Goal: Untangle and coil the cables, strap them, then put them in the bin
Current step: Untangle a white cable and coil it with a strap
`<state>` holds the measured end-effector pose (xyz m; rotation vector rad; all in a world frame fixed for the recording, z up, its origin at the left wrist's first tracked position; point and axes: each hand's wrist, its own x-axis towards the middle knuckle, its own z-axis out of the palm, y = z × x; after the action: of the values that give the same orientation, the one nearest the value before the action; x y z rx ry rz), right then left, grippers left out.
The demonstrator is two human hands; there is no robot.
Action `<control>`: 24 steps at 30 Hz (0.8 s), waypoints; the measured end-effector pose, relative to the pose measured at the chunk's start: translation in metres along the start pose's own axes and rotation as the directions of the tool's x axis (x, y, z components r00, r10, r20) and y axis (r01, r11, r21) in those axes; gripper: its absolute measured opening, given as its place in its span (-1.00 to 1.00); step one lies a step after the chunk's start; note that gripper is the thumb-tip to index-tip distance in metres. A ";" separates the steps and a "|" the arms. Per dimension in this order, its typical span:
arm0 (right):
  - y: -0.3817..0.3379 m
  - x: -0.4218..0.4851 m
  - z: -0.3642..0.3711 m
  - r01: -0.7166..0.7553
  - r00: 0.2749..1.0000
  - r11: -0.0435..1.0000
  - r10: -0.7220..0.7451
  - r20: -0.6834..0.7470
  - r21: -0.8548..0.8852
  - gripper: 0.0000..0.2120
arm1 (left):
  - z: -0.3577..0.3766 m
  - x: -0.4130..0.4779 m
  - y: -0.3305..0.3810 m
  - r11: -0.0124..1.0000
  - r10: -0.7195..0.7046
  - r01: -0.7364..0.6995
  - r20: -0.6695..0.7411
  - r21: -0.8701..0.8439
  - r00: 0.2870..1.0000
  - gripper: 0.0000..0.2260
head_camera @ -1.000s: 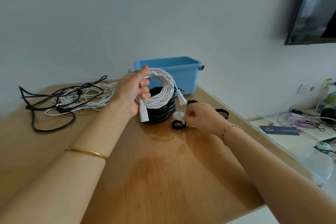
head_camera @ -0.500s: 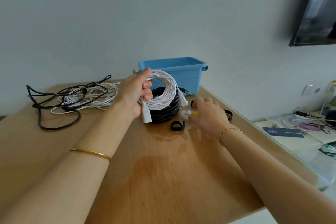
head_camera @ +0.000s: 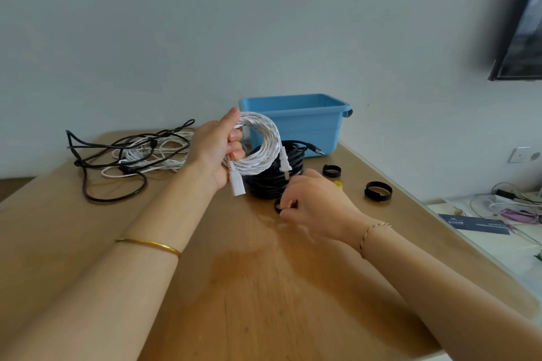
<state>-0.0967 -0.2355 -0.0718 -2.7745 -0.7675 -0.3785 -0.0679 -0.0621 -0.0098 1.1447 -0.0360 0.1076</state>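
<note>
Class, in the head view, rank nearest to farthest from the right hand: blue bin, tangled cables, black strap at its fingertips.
1. black strap, pinched by the right hand.
2. blue bin, behind it.
3. tangled cables, far left.

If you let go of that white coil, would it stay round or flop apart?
Probably flops: the white coil shows no strap, and only the left hand holds its loops together. Likely bendy, since it curls tightly. Its plugs dangle, so they may swing.
</note>
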 end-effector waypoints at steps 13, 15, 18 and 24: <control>-0.057 0.071 -0.074 0.191 0.968 0.922 -0.119 -0.221 0.338 -0.84 | -0.039 0.014 0.023 0.973 0.167 -0.157 -0.046 0.169 0.985 -0.77; -0.060 0.089 -0.069 0.177 0.974 0.956 -0.135 -0.182 0.234 -0.83 | -0.043 0.020 0.027 0.951 0.220 -0.199 -0.067 0.235 0.973 -0.77; -0.066 0.108 -0.056 0.151 0.970 0.988 -0.139 -0.200 0.042 -0.81 | -0.046 0.030 0.030 0.910 0.292 -0.252 -0.077 0.330 0.953 -0.78; -0.070 0.133 -0.018 0.131 0.863 0.952 -0.247 -0.441 -0.278 -0.91 | -0.054 0.046 0.027 0.885 0.317 -0.265 -0.080 0.383 0.945 -0.80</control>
<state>-0.0266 -0.1203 -0.0024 -2.6351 -0.9148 -1.2089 -0.0259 0.0008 -0.0038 1.5003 -0.0651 0.4818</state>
